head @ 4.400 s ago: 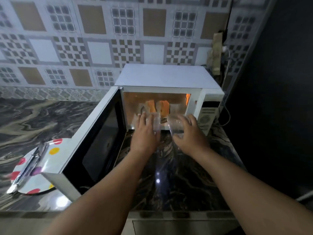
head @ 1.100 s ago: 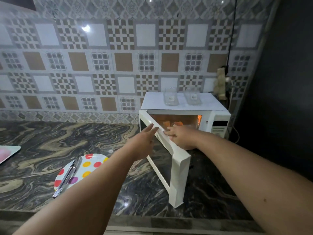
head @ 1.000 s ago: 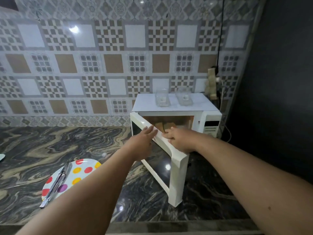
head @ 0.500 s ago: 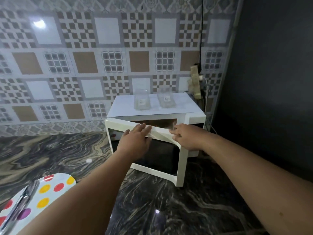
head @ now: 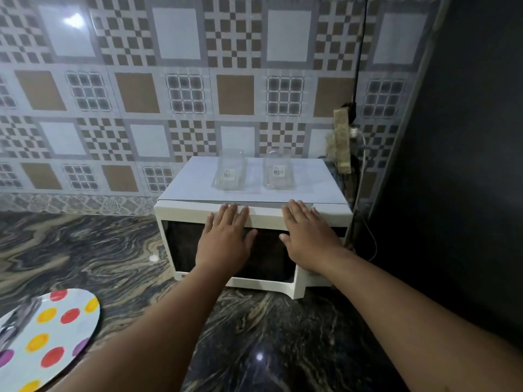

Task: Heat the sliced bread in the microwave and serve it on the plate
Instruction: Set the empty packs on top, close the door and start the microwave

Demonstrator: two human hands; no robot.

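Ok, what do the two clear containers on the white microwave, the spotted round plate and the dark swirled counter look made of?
Two clear containers: transparent glass or plastic, barcode stickers; can't tell which. Spotted round plate: glossy white, probably melamine or glazed ceramic. Dark swirled counter: polished veined stone, reflecting lights. White microwave: smooth painted casing, likely metal.
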